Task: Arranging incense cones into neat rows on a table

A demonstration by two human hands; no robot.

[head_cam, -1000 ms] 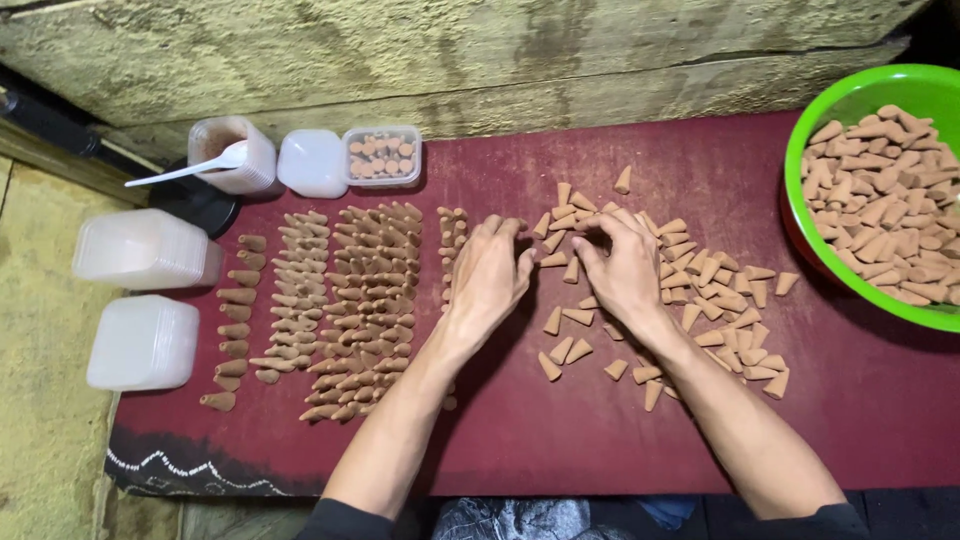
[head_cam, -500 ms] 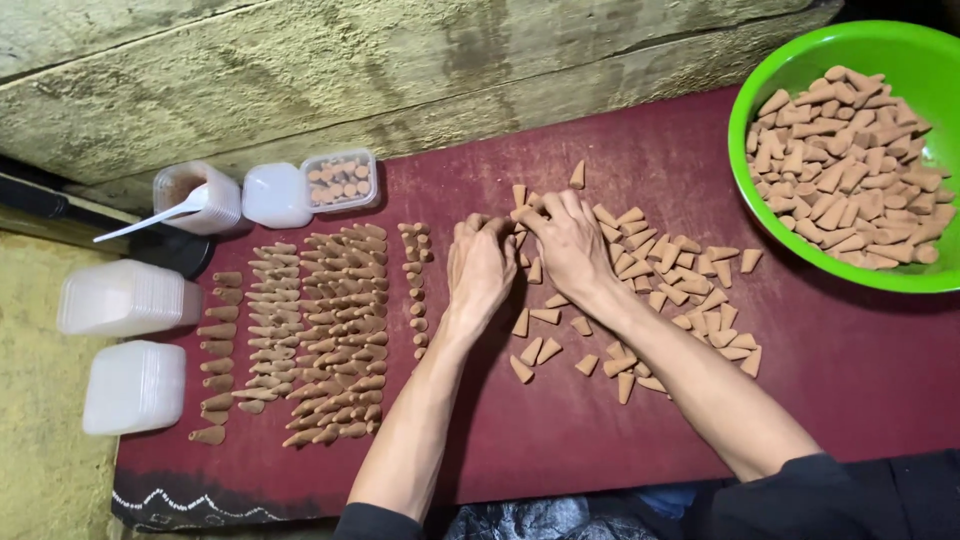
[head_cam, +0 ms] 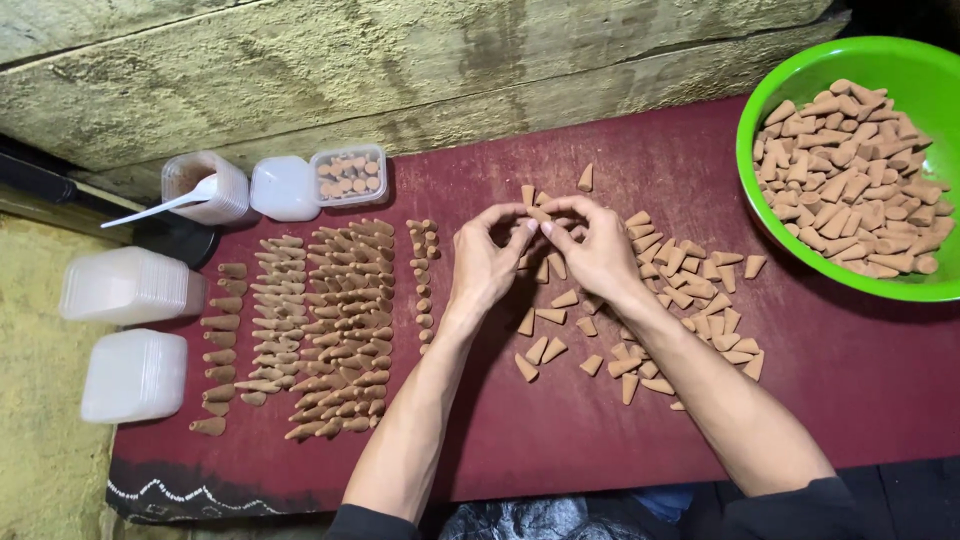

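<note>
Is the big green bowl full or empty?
Nearly full. The green bowl holds a heaped pile of brown cones that hides its bottom, though its near rim still rises above them.

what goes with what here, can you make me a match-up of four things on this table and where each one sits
Things:
1. green bowl
2. white spoon
3. neat rows of cones
4. stacked white lids

Places:
A. far left edge, on the yellow surface
B. standing in a clear tub at the back left
C. top right corner, filled with cones
D. on the red cloth, left of the left hand

Pairs: 1-C, 2-B, 3-D, 4-A
</note>
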